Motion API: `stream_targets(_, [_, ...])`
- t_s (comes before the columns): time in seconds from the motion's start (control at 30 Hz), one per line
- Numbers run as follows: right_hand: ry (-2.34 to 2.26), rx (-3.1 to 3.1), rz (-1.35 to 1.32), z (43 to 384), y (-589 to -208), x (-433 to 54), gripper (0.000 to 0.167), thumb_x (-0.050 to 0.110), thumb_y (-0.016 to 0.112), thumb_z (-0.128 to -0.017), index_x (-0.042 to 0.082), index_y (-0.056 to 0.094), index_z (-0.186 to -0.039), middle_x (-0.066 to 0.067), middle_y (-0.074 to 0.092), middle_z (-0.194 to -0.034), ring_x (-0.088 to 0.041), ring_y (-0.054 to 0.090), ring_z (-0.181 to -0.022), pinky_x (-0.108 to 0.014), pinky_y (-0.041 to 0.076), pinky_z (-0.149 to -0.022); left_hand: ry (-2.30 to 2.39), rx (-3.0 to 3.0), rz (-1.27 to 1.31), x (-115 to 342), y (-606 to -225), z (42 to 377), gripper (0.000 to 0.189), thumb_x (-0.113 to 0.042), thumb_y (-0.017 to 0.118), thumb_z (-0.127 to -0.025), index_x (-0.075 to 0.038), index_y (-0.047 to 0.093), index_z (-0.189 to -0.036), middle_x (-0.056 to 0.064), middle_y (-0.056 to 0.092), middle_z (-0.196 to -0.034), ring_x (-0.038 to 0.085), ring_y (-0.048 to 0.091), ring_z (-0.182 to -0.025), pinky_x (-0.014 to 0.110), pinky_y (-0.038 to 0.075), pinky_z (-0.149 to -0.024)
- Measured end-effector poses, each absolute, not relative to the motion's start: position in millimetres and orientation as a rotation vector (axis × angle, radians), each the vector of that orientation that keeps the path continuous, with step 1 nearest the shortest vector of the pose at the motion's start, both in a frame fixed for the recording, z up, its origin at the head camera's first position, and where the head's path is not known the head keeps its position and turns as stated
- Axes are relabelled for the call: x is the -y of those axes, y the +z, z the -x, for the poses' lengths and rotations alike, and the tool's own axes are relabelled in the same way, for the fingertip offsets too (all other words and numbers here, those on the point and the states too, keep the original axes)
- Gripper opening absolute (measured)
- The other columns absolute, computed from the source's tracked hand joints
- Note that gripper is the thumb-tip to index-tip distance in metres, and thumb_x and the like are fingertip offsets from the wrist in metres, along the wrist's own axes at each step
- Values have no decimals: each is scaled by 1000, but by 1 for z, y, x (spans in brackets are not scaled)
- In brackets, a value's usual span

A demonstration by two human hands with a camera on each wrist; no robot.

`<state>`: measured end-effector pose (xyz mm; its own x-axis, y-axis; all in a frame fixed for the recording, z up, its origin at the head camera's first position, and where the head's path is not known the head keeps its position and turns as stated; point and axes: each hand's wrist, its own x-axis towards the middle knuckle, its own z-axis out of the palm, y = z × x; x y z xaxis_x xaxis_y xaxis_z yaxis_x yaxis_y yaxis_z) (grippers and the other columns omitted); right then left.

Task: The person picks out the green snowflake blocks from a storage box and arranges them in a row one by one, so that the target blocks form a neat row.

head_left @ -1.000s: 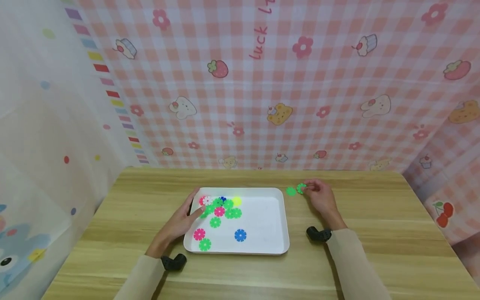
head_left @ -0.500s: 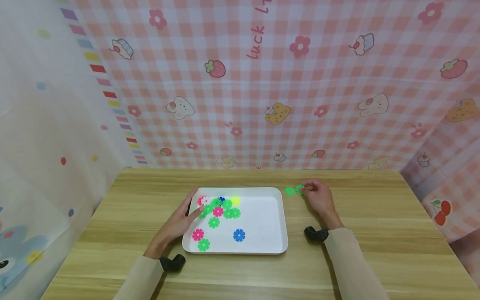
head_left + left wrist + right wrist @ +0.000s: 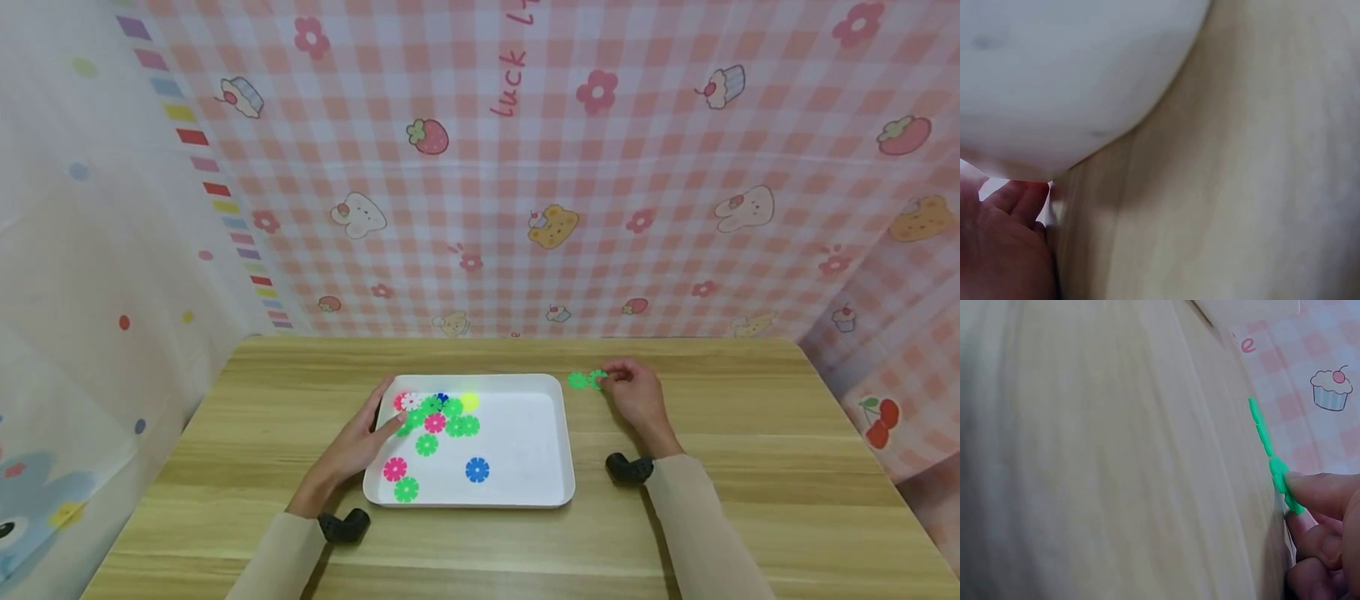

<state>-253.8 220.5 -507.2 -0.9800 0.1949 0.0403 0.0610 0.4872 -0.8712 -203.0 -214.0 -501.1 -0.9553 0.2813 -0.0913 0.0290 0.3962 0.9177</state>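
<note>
My left hand (image 3: 357, 446) grips the left side of a white tray (image 3: 525, 450), thumb over the rim and fingers along the outside. In the left wrist view its fingers (image 3: 1025, 200) sit against the tray wall. Beyond the tray's far right corner, my right hand (image 3: 637, 400) pinches a green notched snowflake disc (image 3: 597, 379) between thumb and fingers. A second green snowflake disc (image 3: 577, 381) lies edge to edge with it on its left. The right wrist view shows both discs edge-on in a line, with the held disc (image 3: 1280, 478) nearer the hand.
Inside the tray, several snowflake discs cluster at the back left, including a yellow disc (image 3: 469, 402) and a pink disc (image 3: 435, 423). A blue disc (image 3: 477, 470) lies apart near the front. The wooden table (image 3: 757, 467) ends at a checked cloth backdrop (image 3: 480, 208).
The held green disc has come down slightly and closer to the other green disc, now level with it. My left hand stays on the tray; the head view has shifted a little.
</note>
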Motion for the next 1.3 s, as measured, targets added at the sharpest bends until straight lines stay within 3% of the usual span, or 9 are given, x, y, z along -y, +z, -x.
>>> stream_targets(1.3, [1565,2571,242,249,-505,-220,21,14,65,-95,2,67,-112,-14,65,-105,-21,57,-94,-28,47,-78,1587,-2424,-230,214,-501,203,77,-46,54,-100,-29,9,-160,4,10,-167,28,10,-152,57,6,-122])
